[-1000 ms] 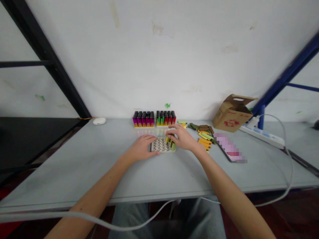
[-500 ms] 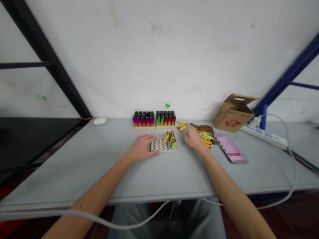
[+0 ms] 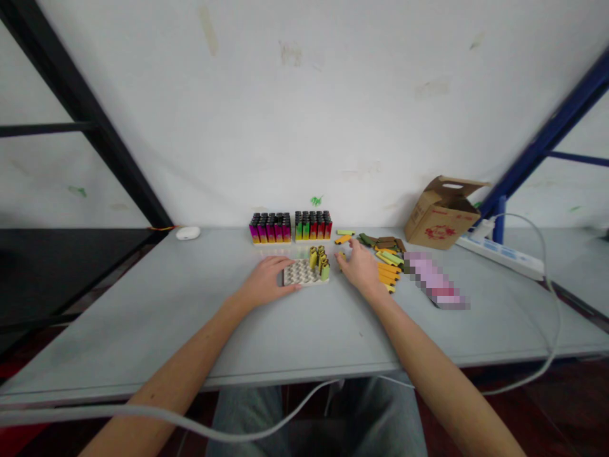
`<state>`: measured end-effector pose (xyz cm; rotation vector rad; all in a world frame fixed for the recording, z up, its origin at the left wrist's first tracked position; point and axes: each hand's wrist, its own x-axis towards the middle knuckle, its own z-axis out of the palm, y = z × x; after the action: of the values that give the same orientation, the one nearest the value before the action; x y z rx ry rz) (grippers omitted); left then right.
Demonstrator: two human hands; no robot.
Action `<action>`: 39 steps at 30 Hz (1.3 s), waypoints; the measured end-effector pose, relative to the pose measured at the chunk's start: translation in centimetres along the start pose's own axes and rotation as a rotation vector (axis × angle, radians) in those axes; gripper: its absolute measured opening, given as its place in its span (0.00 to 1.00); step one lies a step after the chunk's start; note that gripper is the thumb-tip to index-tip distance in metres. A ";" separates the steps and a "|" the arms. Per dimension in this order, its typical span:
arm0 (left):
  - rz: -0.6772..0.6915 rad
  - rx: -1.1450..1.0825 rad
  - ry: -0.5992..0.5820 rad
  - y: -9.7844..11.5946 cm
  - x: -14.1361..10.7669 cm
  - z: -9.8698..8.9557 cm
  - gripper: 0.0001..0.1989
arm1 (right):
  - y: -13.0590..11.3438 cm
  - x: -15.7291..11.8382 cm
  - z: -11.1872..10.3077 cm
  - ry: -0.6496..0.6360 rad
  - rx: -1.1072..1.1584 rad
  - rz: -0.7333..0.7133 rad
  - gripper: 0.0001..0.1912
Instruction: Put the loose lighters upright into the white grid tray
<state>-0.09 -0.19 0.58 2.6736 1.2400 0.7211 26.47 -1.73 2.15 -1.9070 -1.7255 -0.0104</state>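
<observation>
My left hand [image 3: 266,282] grips the left end of a white tray [image 3: 299,273] full of small holes, with fingers at its far edge and thumb at its near edge. Several yellow lighters [image 3: 325,270] stand upright in the tray's right part. Just right of the tray, my right hand [image 3: 360,270] pinches a yellow lighter [image 3: 341,259] between thumb and fingers, above the table. Part of that lighter is hidden by the hand. Loose orange and yellow lighters [image 3: 389,273] lie on the table beside this hand, partly covered by it.
Two filled racks, of purple lighters [image 3: 270,230] and of green and red lighters [image 3: 313,227], stand by the wall. Brown and green pieces [image 3: 385,243], an open cardboard box [image 3: 440,219], a pixelated phone-like object [image 3: 435,282] and a power strip [image 3: 504,255] lie right. A white case [image 3: 188,233] sits left.
My right hand has come back toward the tray from the loose lighters, bringing a yellow lighter with it. My left hand keeps its grip on the tray. The view has shifted slightly.
</observation>
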 end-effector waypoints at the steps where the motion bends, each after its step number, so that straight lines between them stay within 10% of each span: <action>1: -0.003 0.003 -0.001 0.0 0.0 0.0 0.33 | -0.2 0.0 0.1 0.003 -0.036 0.028 0.22; 10: -0.009 -0.010 -0.002 0.1 0.1 -0.1 0.32 | 0.5 0.0 0.2 -0.125 0.046 0.021 0.10; 19: 0.007 -0.019 0.002 0.2 0.1 -0.1 0.31 | 0.5 1.5 0.9 -0.105 1.043 0.063 0.18; 39: 0.014 -0.010 0.004 0.1 0.0 -0.1 0.32 | -0.5 0.8 -2.3 -0.669 1.547 0.280 0.14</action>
<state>-0.07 -0.23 0.69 2.6767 1.2164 0.7336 26.99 -1.89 4.60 -0.8684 -1.0257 1.6634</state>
